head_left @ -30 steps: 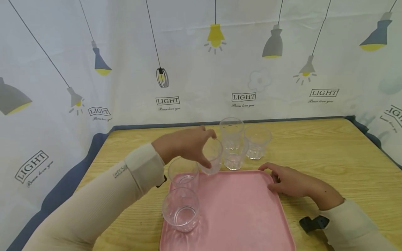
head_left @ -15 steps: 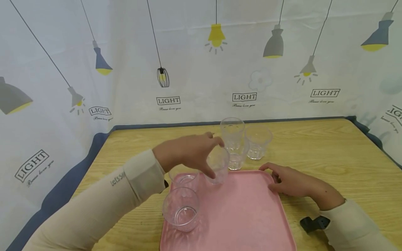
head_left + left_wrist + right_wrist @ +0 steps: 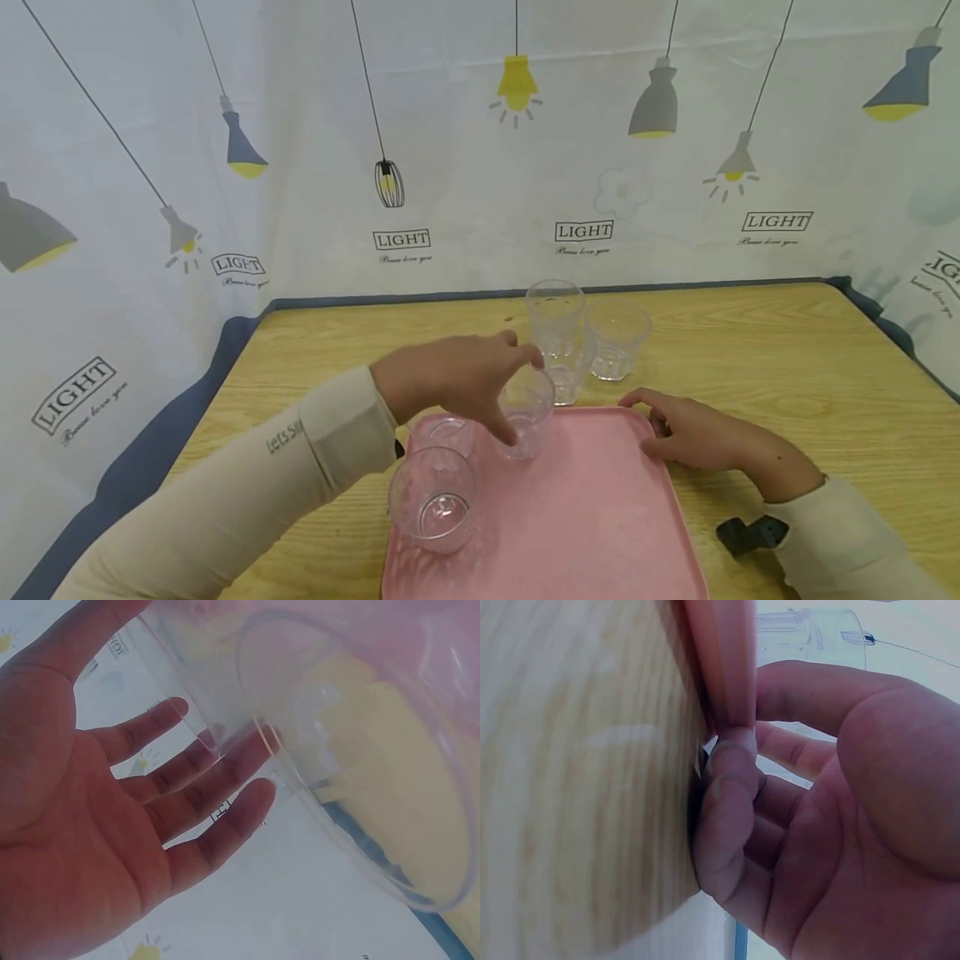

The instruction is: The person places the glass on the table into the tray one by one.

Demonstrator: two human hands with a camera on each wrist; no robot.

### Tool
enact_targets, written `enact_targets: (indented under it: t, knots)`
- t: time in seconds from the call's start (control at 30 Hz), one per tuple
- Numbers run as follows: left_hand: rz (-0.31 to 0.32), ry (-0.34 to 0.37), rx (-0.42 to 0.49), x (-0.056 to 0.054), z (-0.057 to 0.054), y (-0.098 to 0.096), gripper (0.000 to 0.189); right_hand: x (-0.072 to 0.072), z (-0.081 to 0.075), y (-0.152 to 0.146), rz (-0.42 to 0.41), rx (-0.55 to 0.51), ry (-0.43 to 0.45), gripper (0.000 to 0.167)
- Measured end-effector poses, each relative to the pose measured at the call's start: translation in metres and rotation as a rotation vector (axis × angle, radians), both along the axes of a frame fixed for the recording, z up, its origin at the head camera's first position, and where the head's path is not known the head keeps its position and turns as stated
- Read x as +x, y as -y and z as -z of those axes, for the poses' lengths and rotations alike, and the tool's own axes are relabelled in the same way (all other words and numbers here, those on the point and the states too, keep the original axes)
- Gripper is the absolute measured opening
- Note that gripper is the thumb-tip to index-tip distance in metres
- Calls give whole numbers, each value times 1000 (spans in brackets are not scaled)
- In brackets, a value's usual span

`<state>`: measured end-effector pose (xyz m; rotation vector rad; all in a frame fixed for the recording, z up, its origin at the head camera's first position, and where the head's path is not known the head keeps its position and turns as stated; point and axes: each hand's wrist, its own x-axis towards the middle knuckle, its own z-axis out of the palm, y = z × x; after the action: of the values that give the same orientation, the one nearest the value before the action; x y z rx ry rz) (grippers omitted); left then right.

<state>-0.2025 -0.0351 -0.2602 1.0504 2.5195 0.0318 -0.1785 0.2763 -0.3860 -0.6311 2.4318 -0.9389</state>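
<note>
In the head view my left hand point(image 3: 465, 377) holds a clear plastic cup point(image 3: 534, 417) between thumb and fingers, over the far left part of a pink tray point(image 3: 585, 517). The left wrist view has the fingers point(image 3: 202, 787) spread along the clear wall, with a large clear rim point(image 3: 345, 825) close to the camera. My right hand point(image 3: 693, 433) grips the tray's far right corner; in the right wrist view its thumb lies on the pink edge point(image 3: 731, 667) and the other fingers curl against it. Two clear cups stand along the tray's left side, the nearer cup point(image 3: 433, 508) in full view, the farther point(image 3: 444, 433) partly hidden.
Beyond the tray, on the wooden table point(image 3: 750, 350), stand a taller clear cup point(image 3: 555, 312), a short faceted cup point(image 3: 617, 342) and another clear cup point(image 3: 570, 375) overlapping them. A white printed curtain point(image 3: 480, 183) hangs behind the table's far edge.
My left hand has brought the held cup nearer and slightly right, from beyond the tray's far edge to over the tray. The right hand stays at the corner.
</note>
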Motion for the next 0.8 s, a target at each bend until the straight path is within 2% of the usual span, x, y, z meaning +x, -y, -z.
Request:
enact_targets:
  t: [0.53,0.8]
  knots:
    - [5,13,-13,3,10,2,87,1,1,1,8,-10,18,52]
    - [18,-18,-34,4,12,1,89,1,-1,1,8,-11,22,53]
